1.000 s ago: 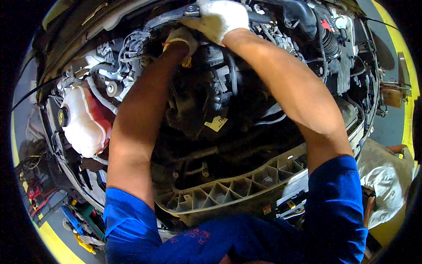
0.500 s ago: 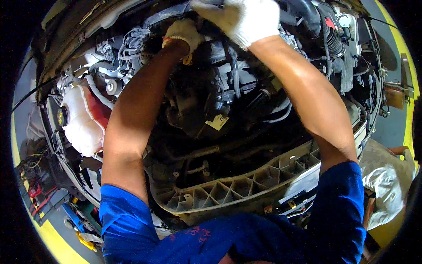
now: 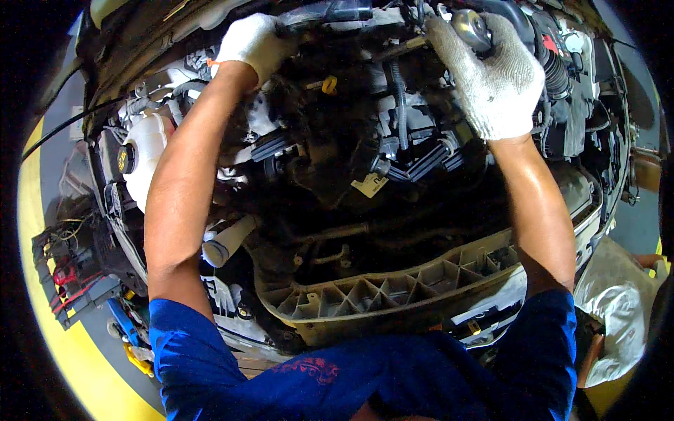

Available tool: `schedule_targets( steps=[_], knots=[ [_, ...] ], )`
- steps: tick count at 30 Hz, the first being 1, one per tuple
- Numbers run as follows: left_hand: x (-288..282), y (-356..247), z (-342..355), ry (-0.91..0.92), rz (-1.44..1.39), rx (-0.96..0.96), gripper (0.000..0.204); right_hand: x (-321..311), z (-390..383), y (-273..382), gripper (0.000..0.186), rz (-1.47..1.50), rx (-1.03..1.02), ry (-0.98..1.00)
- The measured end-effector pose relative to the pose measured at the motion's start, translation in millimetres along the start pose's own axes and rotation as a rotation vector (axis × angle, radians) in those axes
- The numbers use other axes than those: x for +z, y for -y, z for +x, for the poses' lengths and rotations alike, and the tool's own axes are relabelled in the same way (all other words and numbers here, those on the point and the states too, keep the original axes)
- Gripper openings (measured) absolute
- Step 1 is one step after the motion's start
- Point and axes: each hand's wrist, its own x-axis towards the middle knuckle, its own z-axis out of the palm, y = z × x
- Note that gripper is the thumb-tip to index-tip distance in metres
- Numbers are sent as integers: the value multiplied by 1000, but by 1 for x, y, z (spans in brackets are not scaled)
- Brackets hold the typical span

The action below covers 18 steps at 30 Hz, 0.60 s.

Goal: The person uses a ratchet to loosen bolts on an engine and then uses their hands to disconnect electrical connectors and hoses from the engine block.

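The person leans over an open engine bay, bare forearms running up from blue short sleeves (image 3: 539,337) at about 5 and 7 o'clock. The right hand (image 3: 502,84), in a pale knitted glove, is between 1 and 2 o'clock, partly closed, its thumb and fingers spread around a round metal piece (image 3: 470,29) that it has hold of; that piece lies at 1 o'clock. A slim bar (image 3: 404,49) extends from beside the thumb toward 12 o'clock. The left hand (image 3: 253,45), gloved in white, is at 11 o'clock, back of the hand showing and fingers bent toward the dark parts beyond; their tips are hidden, so one cannot tell whether it grips anything. Between the hands, a yellow ring (image 3: 328,85) sits at 12 o'clock, and a corrugated hose (image 3: 400,105) runs down at 1 o'clock. A pale yellow tag (image 3: 368,184) lies near the middle. The white reservoir (image 3: 144,151) with a black cap is between 9 and 10 o'clock, partly behind the left forearm. A black bellows duct (image 3: 557,74) stands at 2 o'clock, and a pocketed front beam (image 3: 393,295) curves across 6 o'clock.
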Motion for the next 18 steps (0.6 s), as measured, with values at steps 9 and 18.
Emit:
schedule_targets(
  steps=[9, 18],
  knots=[
    [45, 10, 11, 183, 22, -93, 35, 14, -7, 6, 42, 26, -71, 16],
    [97, 13, 39, 285, 166, -11, 27, 67, 22, 32, 41, -109, -73, 261]
  ],
)
